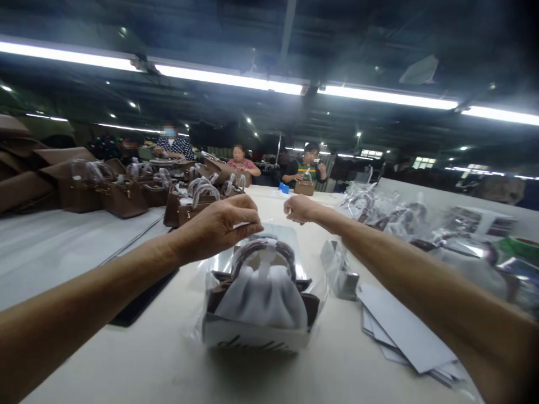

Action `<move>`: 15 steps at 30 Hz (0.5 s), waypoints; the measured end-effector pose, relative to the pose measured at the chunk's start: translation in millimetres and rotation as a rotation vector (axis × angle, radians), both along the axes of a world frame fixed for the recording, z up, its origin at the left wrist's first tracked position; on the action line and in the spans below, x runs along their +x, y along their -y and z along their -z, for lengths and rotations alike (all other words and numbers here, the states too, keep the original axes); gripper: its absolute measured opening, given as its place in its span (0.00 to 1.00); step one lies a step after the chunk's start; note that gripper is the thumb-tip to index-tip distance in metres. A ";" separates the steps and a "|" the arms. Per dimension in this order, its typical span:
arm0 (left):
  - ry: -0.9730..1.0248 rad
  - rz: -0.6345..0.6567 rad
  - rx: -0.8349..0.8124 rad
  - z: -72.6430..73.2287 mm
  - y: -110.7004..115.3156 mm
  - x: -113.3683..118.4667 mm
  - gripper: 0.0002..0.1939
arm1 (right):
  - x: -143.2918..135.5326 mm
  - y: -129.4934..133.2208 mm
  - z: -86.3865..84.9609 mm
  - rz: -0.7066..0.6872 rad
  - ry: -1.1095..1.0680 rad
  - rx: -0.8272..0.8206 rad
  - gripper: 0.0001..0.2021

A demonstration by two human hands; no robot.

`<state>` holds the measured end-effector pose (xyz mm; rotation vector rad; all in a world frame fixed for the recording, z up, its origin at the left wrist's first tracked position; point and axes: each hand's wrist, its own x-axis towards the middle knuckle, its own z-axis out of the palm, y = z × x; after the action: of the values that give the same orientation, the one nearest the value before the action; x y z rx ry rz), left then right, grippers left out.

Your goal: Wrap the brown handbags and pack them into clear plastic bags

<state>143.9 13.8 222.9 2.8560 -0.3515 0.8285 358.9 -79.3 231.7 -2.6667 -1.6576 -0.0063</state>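
A brown handbag (217,294) stands upright on the pale table in front of me. Clear plastic surrounds it, white wrapping (263,300) covers its front, and a white band with dark lettering (256,339) runs along the bottom. Its wrapped handles (265,247) point up. Above and left of the handles, my left hand (233,220) is closed in a pinch, its fingertips at the upper edge of the clear plastic bag (290,238). My right hand (298,209) is curled closed beyond and right of the handles; whatever its fingers hold is too faint to make out.
Several brown handbags (126,193) crowd the left side. Plastic-wrapped bags (400,216) are heaped at right. White sheets (404,331) lie under my right forearm, beside a small plastic-wrapped item (343,275). A dark flat item (143,300) lies left. Across the table, a person (309,168) handles another handbag.
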 end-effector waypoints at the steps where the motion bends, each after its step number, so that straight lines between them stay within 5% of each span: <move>1: 0.019 -0.023 0.035 0.9 -3.0 4.7 0.13 | -7.0 2.0 -4.3 -0.052 -0.026 0.000 0.08; 7: -0.059 -0.164 0.063 9.9 -28.9 31.4 0.17 | -46.4 16.0 -22.7 -0.294 -0.225 0.011 0.10; 15: -0.012 -0.180 0.025 -0.3 -24.0 39.5 0.16 | -37.2 41.1 -41.9 -0.267 -0.544 0.077 0.12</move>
<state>183.4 37.8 223.3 2.9480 -0.1047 0.8411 321.7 -120.4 273.6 -2.1000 -1.7426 0.5831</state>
